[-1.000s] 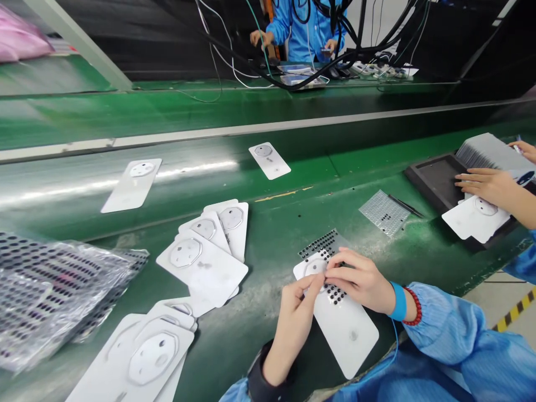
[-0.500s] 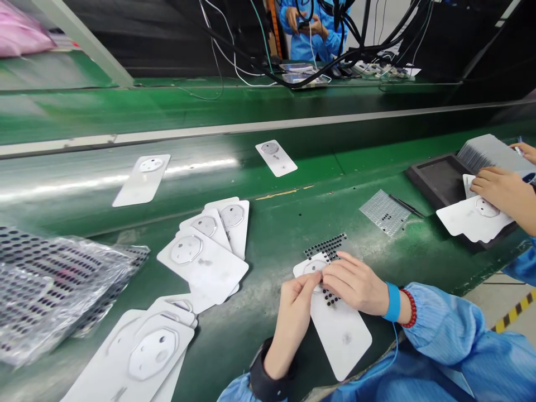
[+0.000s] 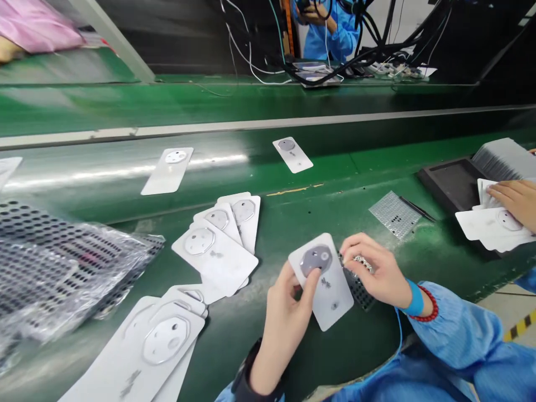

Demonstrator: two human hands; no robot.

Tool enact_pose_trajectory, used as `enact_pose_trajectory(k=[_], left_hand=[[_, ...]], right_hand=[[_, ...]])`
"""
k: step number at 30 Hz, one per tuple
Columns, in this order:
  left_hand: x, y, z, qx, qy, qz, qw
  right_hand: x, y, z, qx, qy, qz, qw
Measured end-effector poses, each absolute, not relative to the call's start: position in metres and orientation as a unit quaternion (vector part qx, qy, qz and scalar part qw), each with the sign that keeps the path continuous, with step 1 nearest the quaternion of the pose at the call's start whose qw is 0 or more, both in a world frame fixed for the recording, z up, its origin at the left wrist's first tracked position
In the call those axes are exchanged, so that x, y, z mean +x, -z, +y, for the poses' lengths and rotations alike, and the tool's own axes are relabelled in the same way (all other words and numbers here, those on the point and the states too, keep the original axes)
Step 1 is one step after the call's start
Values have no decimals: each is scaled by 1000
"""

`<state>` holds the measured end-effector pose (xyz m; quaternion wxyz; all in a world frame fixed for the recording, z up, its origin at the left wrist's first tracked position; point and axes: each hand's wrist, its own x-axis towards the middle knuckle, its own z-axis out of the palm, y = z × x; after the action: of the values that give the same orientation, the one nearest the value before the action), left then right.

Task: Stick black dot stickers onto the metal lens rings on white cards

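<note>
Card [image 3: 326, 287] is serving as clock centre, 12 pointing away from the person. Left hand [image 3: 288, 312] is gripping it: thumb pressing on the front at the dark disc's lower edge, other fingers mostly hiding behind. Right hand [image 3: 374, 273] is sitting at 3 o'clock, fingers curling inward and pinching a dotted sheet [image 3: 363, 293] just beside the card's right edge; cannot tell whether the two are touching.

Risks, as judged:
- Sheet is apparently bending near the fingertips; tighter bending could be lifting dots or sticking them to skin.
- Thumb is bearing on the front; heavier pressure or sliding could be smudging it, and a loosening pinch could be dropping the card.
- Fanned cards [image 3: 220, 257] are overlapping at 10 o'clock; a sweeping left elbow or sleeve could be scattering them.
- Blue cord [image 3: 401, 335] is hanging from the right wristband [image 3: 415, 300] at 4 o'clock; snagging could be jerking that hand.
</note>
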<state>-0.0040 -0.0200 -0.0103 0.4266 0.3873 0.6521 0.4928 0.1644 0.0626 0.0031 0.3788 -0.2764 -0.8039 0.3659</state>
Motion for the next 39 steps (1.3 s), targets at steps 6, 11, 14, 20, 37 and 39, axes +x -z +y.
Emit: enact_pose_trajectory(k=[6,11,14,20,37,39], left_hand=[[7,5,-26,449,-468,620,441],[7,2,-30,461,-481,598,445],[8,3,-29,459,-478,602,445],[10,1,-28,453,-476,607,447],[6,1,-23,309,-572,626,431],[8,1,-21,314,-570,618,440]], right_hand=[[140,-3,56,-251,-258,-836,415],[141,2,54,-230,-213,-848,427],[141,2,53,-227,-202,-846,439],[142,7,52,-239,-196,-840,447],[149,12,42,-284,-405,-751,438],[147,17,42,-280,-516,-688,426]])
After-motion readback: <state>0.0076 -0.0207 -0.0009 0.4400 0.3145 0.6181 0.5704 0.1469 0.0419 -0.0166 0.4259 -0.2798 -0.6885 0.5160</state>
